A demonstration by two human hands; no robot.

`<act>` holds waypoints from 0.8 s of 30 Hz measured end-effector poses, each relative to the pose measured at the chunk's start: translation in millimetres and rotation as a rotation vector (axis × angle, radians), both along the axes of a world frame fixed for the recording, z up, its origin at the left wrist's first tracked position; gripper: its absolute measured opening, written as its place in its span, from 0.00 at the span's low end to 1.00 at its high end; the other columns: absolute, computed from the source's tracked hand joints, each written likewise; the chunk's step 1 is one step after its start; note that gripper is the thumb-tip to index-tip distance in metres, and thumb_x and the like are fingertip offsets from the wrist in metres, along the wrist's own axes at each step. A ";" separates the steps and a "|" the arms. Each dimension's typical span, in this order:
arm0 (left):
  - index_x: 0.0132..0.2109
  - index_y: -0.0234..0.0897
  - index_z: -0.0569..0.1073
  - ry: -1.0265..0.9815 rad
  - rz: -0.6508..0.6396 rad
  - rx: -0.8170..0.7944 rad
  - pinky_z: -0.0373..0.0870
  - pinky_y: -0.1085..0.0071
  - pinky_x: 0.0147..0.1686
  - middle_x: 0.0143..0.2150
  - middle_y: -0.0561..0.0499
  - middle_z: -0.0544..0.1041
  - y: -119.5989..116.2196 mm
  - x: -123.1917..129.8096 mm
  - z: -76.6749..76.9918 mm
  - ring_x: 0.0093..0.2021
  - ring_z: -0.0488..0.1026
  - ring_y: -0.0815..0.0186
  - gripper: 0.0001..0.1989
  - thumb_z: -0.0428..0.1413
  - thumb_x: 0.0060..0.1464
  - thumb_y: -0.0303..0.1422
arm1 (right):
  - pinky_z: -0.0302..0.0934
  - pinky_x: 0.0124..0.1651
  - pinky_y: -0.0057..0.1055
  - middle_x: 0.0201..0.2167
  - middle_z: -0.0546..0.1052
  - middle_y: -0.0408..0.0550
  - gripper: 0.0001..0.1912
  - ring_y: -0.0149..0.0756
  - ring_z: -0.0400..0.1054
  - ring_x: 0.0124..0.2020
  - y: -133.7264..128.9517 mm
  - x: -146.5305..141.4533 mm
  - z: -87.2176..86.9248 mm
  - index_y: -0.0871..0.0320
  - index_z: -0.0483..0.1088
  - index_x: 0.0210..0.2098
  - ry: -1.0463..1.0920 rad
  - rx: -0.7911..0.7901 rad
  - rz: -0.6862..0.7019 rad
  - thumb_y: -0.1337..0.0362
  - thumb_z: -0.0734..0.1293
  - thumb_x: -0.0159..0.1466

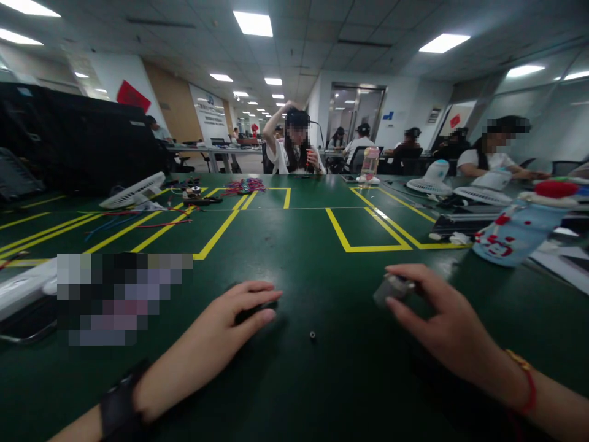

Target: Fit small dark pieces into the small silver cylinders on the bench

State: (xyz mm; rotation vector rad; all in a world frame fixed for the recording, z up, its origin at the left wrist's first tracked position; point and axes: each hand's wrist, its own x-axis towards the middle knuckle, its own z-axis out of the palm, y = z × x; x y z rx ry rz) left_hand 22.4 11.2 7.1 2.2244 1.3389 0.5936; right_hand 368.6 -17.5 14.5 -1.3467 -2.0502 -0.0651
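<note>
My right hand (442, 319) grips a small grey cylindrical motor (390, 291) between thumb and fingers, just over the green table (294, 380). A narrow end piece of the motor points toward my palm. On the left, my left hand (246, 313) is low over the tabletop with thumb and fingers apart, and I see nothing in it; the space under the palm is dark. Between the two hands lies a tiny round metal part (312, 336) with a dark centre, touched by neither hand.
A blurred-out phone-like panel (124, 294) and white power strip (27, 288) lie left. Wires (138, 224) and a white fan (133, 191) are beyond. A blue bottle (510, 230) stands right, near a black rail (455, 224). A person (294, 144) sits opposite.
</note>
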 end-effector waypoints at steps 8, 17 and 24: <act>0.56 0.54 0.70 0.070 0.155 -0.029 0.59 0.55 0.61 0.61 0.56 0.69 -0.5 -44.8 -6.5 0.61 0.65 0.56 0.21 0.51 0.58 0.50 | 0.64 0.32 0.34 0.40 0.72 0.58 0.21 0.42 0.71 0.35 4.1 163.4 -9.2 0.55 0.61 0.47 -0.272 -0.097 -0.670 0.49 0.62 0.61; 0.54 0.53 0.73 0.110 0.142 0.034 0.62 0.53 0.59 0.60 0.53 0.69 -1.8 -34.0 -11.7 0.60 0.65 0.54 0.19 0.51 0.58 0.49 | 0.53 0.57 0.46 0.56 0.63 0.52 0.25 0.44 0.57 0.57 1.5 12.7 -1.8 0.53 0.61 0.57 -0.342 0.019 -0.024 0.52 0.62 0.63; 0.56 0.52 0.70 0.145 0.106 0.073 0.58 0.51 0.61 0.62 0.52 0.66 -3.2 -37.9 -16.6 0.62 0.62 0.54 0.19 0.51 0.60 0.46 | 0.59 0.43 0.31 0.37 0.72 0.45 0.09 0.31 0.63 0.40 5.2 -96.2 -6.9 0.55 0.73 0.37 -0.144 -0.323 0.415 0.63 0.61 0.66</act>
